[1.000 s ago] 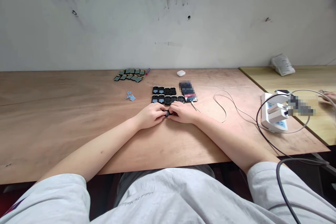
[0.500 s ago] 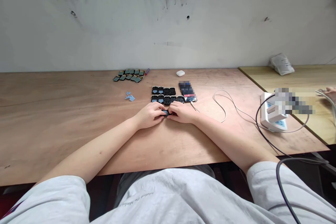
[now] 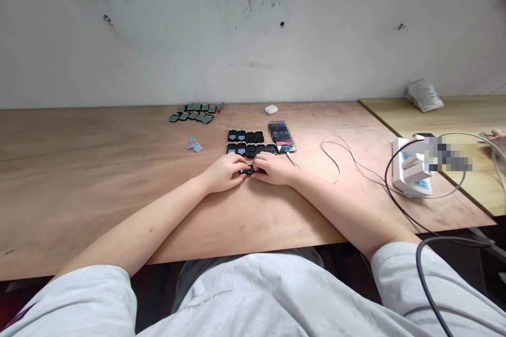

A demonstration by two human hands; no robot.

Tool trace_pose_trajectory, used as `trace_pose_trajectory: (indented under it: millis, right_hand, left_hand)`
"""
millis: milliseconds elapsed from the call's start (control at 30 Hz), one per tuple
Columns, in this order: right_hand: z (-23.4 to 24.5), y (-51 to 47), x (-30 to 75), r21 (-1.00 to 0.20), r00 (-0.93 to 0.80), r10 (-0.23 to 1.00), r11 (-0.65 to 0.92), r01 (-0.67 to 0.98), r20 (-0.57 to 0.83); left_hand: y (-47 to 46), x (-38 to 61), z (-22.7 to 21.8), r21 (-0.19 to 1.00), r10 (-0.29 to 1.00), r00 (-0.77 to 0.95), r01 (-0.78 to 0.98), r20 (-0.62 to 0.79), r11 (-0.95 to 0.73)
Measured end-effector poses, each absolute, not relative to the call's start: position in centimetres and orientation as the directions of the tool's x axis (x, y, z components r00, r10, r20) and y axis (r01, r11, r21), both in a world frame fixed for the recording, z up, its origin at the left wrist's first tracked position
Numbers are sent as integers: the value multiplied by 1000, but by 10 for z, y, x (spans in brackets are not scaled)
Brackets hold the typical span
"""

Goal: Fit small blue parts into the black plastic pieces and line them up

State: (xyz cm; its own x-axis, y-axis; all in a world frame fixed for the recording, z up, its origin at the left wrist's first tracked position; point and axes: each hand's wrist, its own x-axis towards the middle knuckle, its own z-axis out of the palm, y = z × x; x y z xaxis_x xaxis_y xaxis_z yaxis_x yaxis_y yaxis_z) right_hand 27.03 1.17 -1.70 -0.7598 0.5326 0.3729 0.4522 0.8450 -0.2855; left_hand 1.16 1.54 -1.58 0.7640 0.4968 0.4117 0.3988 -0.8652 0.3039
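Between my two hands is a small black plastic case [image 3: 247, 170], mostly covered by fingers. My left hand [image 3: 226, 172] grips its left end, and my right hand [image 3: 272, 167] grips its right end; both are closed with fingertips nearly meeting. Just beyond them lie two rows of similar black cases [image 3: 255, 137], some with light-blue pieces inside. A few loose light-blue pieces [image 3: 196, 147] rest to the left. Farther back sits a group of dark squarish parts with grey-green faces [image 3: 193, 115], beside a thin screwdriver [image 3: 220, 107].
A phone [image 3: 282, 137] with a white cable lies right of the cases, near a white earbud case [image 3: 271, 109]. Farther right stand a white power strip [image 3: 411, 168] with plugs and looping cables, a plastic bag [image 3: 425, 95] and another person's hand [image 3: 497, 139].
The small case between my fingers has turned slightly, so its blue-grey face no longer shows. Both hands stay almost in place. The other person's hand at far right has shifted a little.
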Motion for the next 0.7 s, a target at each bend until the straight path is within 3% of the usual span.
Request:
trace_pose_trajectory:
  millis: [500,700]
  right_hand:
    - [-16,11,271,-265,-758,522,853,451,390]
    - [-16,8,272,-260,-733,504,864,432,457]
  left_hand:
    - [21,10,-16,350,487,760,357,429,-866]
    - [17,8,-17,333,471,708,338,527,-880]
